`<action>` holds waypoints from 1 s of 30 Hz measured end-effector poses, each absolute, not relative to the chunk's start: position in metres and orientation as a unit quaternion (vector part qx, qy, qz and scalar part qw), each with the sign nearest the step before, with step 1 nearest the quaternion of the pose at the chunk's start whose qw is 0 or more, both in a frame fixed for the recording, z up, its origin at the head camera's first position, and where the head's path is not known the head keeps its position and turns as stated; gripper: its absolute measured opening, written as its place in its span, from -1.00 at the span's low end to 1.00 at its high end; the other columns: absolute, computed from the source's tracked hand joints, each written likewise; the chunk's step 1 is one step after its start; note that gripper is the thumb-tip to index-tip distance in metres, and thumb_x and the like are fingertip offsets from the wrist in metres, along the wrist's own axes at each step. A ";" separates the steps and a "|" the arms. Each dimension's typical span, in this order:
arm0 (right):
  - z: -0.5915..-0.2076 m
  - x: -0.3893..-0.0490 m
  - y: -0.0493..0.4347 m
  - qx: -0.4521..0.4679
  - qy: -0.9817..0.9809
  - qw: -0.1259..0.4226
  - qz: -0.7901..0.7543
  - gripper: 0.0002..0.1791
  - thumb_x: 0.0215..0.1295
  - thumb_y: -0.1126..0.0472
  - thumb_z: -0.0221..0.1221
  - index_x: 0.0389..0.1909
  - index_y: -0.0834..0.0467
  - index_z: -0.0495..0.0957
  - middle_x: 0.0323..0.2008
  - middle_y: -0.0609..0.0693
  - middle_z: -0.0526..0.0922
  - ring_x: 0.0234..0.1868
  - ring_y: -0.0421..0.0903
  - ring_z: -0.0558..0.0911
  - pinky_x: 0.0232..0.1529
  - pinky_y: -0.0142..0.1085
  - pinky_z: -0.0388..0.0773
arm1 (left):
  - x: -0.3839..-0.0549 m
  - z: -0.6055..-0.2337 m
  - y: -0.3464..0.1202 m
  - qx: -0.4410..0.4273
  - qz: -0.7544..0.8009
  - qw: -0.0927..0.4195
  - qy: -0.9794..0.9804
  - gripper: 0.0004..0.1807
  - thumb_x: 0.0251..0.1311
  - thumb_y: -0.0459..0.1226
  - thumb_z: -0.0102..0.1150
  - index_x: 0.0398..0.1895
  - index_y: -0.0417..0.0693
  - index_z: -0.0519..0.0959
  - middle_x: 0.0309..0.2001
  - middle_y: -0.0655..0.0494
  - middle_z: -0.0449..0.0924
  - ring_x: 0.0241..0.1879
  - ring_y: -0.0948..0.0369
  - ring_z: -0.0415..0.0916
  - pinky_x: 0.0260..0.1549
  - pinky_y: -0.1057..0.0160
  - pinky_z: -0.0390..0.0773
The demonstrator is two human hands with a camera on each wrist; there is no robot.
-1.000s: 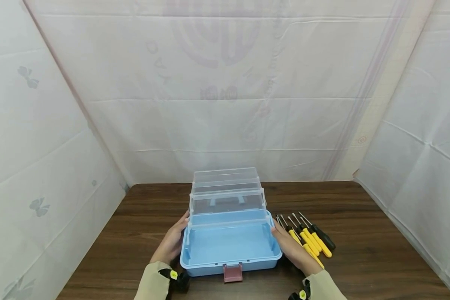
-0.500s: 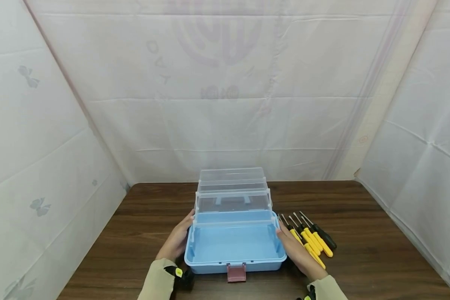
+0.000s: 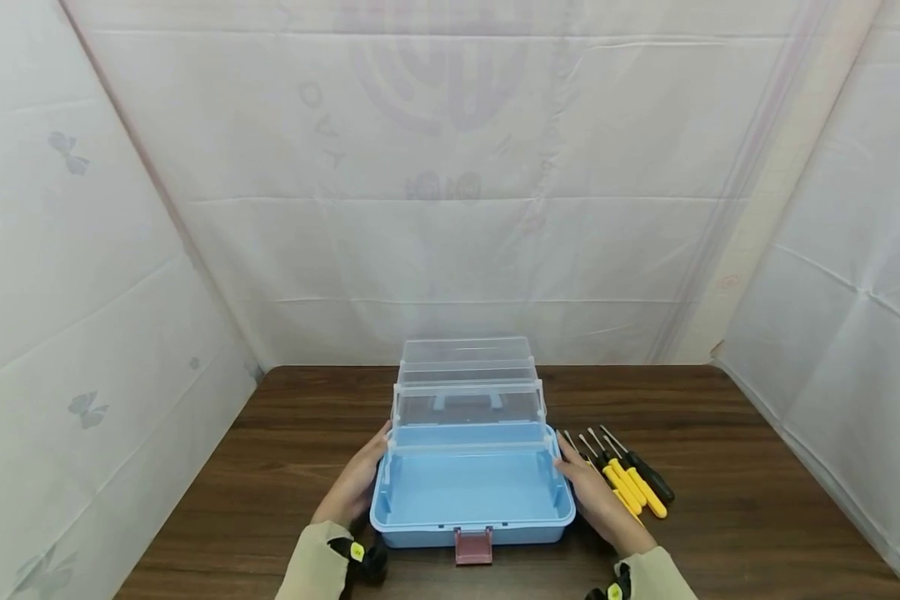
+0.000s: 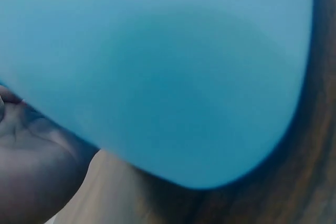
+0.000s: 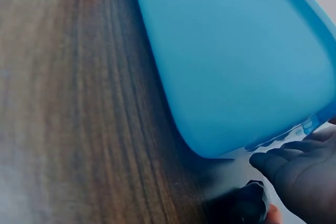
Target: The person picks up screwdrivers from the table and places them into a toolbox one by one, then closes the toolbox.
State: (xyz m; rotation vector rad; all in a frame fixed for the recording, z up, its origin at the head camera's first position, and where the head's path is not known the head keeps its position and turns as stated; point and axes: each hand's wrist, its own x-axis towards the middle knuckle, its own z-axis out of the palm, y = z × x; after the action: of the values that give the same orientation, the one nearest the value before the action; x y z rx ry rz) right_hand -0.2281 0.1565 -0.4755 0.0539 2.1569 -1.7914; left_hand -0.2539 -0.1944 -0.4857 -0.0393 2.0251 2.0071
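A light-blue plastic toolbox [image 3: 472,492] stands on the table with its clear tiered trays [image 3: 465,404] raised and folded back. A pink latch [image 3: 473,547] hangs at its front, and the bottom compartment holds nothing. My left hand [image 3: 356,479] lies along the left side, fingers stretched toward the back corner. On the opposite side my right hand [image 3: 592,496] touches the wall, its thumb near the rim. The right wrist view shows fairly straight fingers [image 5: 270,163] by the box's blue wall. In the left wrist view that wall hides most of the fingers.
Several screwdrivers [image 3: 630,483] with yellow or black handles lie just right of my right hand, which partly covers them. The brown wood-grain table [image 3: 757,500] reaches back to white sheeting [image 3: 450,250], which also rises on both sides.
Both hands and the toolbox between them have shifted a little to the right, closer to the screwdrivers. My right hand now covers more of the nearest screwdrivers.
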 end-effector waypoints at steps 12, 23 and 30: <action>-0.478 -0.232 0.162 0.011 0.746 0.172 -0.643 -0.30 0.50 0.07 -0.20 0.54 0.01 -0.26 0.53 0.19 -0.41 0.50 0.31 -0.31 0.38 0.26 -0.21 | -0.251 -0.478 -0.197 0.019 0.688 0.155 0.709 -0.36 0.50 -0.18 -0.38 0.55 -0.03 -0.26 0.55 -0.14 -0.40 0.50 -0.17 -0.46 0.38 -0.26 -0.26; -0.476 -0.233 0.162 0.011 0.754 0.173 -0.634 -0.31 0.50 0.09 -0.20 0.54 0.05 -0.25 0.53 0.22 -0.39 0.50 0.32 -0.29 0.38 0.26 -0.19 | -0.252 -0.477 -0.203 0.052 0.683 0.143 0.714 -0.36 0.48 -0.29 -0.36 0.54 -0.09 -0.25 0.56 -0.10 -0.39 0.52 -0.11 -0.46 0.41 -0.19 -0.27; -0.473 -0.233 0.163 0.010 0.756 0.178 -0.630 -0.31 0.50 0.12 -0.21 0.54 0.08 -0.25 0.52 0.24 -0.38 0.49 0.33 -0.29 0.37 0.27 -0.18 | -0.251 -0.477 -0.203 0.050 0.690 0.149 0.706 -0.35 0.49 -0.28 -0.35 0.54 -0.08 -0.27 0.56 -0.08 -0.40 0.52 -0.10 -0.44 0.41 -0.18 -0.23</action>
State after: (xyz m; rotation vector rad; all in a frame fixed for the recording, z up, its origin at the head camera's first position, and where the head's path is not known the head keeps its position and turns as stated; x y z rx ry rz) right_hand -0.2329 0.1630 -0.4730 0.0279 2.1373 -1.7825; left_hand -0.2514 -0.2032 -0.4767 0.1445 2.0307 1.9839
